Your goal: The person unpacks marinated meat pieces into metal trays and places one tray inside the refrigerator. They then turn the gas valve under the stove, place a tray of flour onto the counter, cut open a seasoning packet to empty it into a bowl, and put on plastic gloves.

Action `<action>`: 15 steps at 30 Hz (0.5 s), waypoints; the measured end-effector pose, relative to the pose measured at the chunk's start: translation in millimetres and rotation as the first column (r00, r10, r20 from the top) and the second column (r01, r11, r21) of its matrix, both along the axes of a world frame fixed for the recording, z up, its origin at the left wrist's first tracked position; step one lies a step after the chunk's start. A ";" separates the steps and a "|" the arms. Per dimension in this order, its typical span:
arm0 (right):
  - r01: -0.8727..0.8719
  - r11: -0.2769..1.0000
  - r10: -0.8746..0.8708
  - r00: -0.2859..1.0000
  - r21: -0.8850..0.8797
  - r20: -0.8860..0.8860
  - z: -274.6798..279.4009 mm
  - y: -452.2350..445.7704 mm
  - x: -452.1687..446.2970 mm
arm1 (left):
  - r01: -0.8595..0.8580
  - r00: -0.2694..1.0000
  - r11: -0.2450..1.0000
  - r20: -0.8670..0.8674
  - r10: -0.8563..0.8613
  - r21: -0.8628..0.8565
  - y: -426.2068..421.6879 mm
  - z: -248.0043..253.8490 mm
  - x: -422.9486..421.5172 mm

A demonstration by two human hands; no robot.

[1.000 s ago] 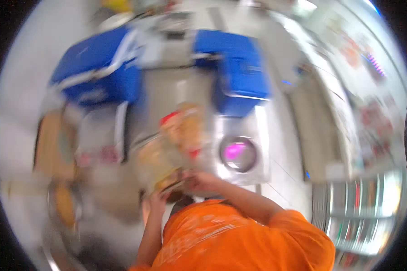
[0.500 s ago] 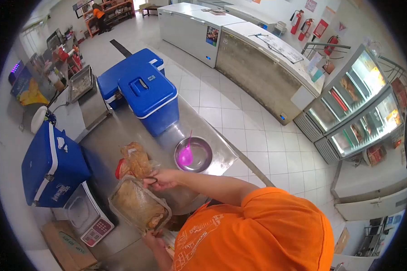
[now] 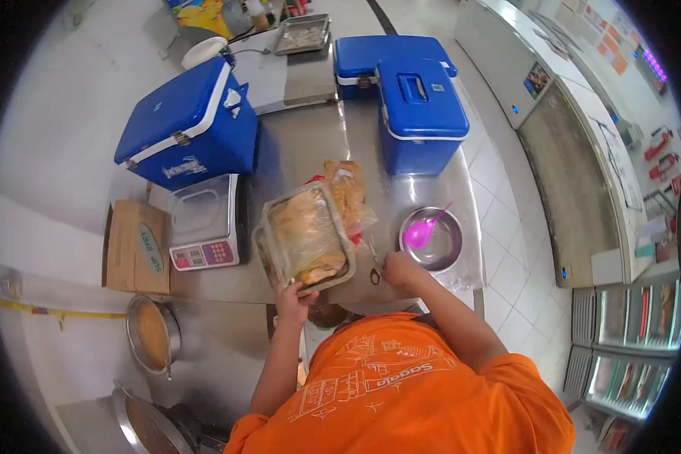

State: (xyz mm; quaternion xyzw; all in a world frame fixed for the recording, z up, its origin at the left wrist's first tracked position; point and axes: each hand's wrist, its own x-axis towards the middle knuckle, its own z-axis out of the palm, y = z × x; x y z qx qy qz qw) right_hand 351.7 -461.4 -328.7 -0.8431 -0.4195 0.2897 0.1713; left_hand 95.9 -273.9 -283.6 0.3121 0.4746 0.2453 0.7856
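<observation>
My left hand (image 3: 293,304) grips the near edge of a metal tray (image 3: 349,265), thumb near its rim. Inside the tray lies pale, yellowish food under clear plastic (image 3: 303,227), with browner pieces at the near end. Another tray's edge (image 3: 262,253) shows underneath at its left. To the right, my right hand (image 3: 402,271) is closed around one handle of a pair of scissors (image 3: 375,275), blades pointing away over the steel table. Just beyond the tray sits a plastic bag of brownish food (image 3: 346,193), with a bit of red beside it.
A steel bowl (image 3: 457,244) holding a pink ladle (image 3: 418,234) stands at right. Blue coolers (image 3: 424,106) stand at the back, another cooler (image 3: 185,125) at left. Nearby are a scale (image 3: 204,219), a cardboard box (image 3: 138,246) and a pot of orange-brown contents (image 3: 153,334).
The view has swung left and down. My right hand, with the scissors, has moved off the tray's side toward the bowl. My left hand still holds the tray.
</observation>
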 end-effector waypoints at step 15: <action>0.517 0.836 -0.105 0.480 0.184 -0.871 79.1 -7.9 -4.8 | 0.696 0.698 -0.068 -0.650 0.302 0.715 4.1 58.3 107.5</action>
